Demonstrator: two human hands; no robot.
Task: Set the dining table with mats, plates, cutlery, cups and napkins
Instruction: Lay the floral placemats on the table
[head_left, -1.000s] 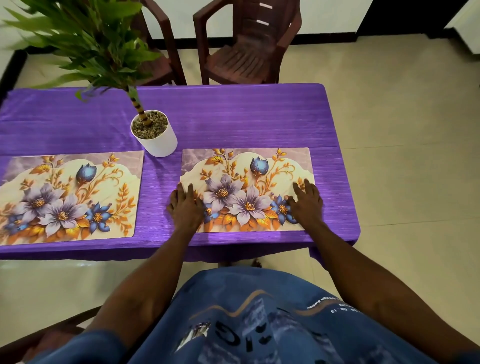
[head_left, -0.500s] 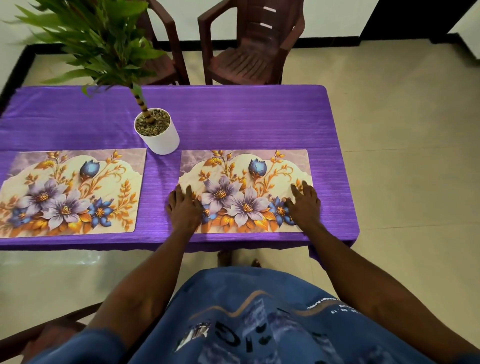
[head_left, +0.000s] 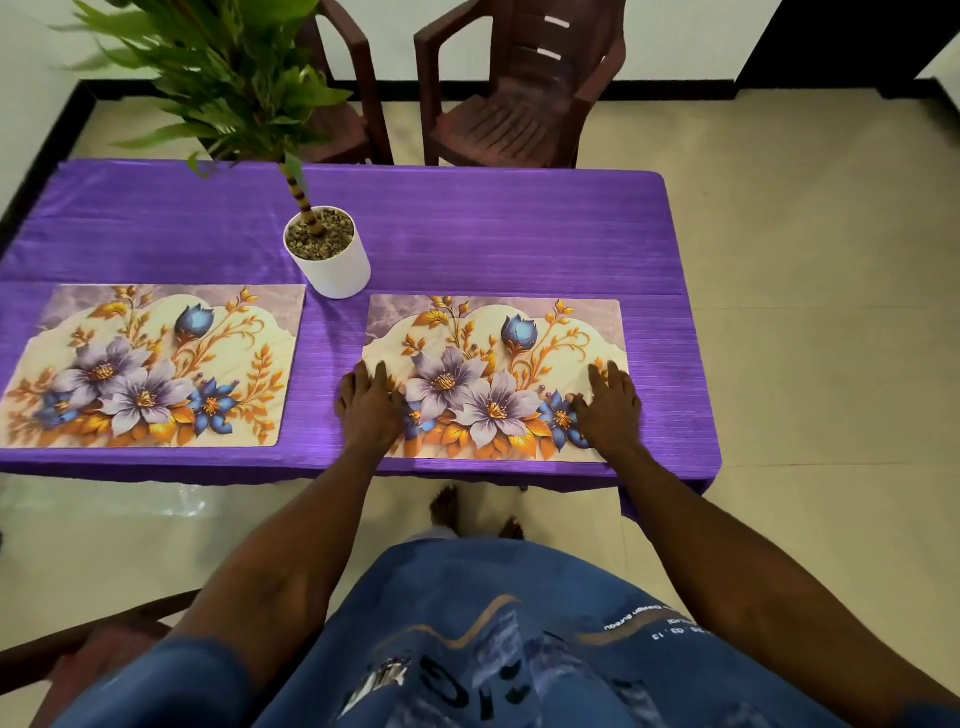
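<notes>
Hands lay flat on the right floral mat (head_left: 493, 364) in the head view, both arms reaching forward and down from the body with elbows nearly straight. The left hand (head_left: 366, 408) rested palm down over the mat's left edge, fingers straight and slightly spread, partly on the mat and partly on the purple tablecloth (head_left: 493, 234). The right hand (head_left: 608, 408) pressed palm down on the mat's right end, fingers extended toward the far side. Neither hand curled around anything; both stayed flat against the surface. That mat sat near the table's front edge, toward its right end. A second floral mat (head_left: 150, 364) lay to its left, apart from it. A white plant pot (head_left: 332, 260) stood just behind the gap between them.
</notes>
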